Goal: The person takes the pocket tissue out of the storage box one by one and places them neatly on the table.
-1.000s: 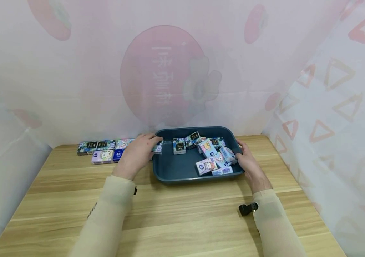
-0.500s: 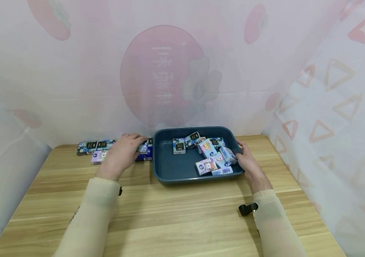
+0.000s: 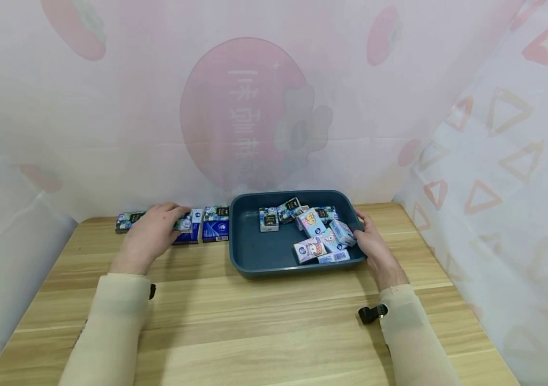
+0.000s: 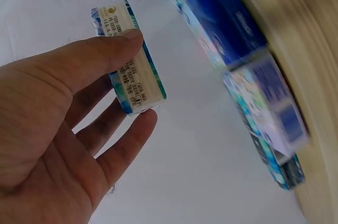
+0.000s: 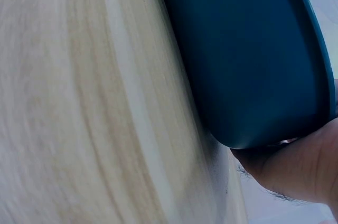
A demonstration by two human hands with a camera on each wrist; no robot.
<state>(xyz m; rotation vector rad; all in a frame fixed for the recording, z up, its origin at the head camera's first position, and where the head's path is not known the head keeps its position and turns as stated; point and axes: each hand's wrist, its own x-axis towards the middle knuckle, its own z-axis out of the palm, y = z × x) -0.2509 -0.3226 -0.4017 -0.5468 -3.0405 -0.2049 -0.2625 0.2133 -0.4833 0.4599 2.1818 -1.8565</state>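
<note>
Tray [image 3: 264,249] on wooden table [image 3: 274,327] — printed backdrop [image 3: 143,118]

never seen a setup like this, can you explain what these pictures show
No machine here: just a person's two bare hands. The wide picture is from a head camera, the others from one on each wrist. On the pale wood-grain table stands a dark teal rectangular tray holding small, patterned, boxy packets; similar packets lie left of it. The left hand pinches a blue-edged packet with a pale printed side; the right hand holds the tray's right end.
</note>
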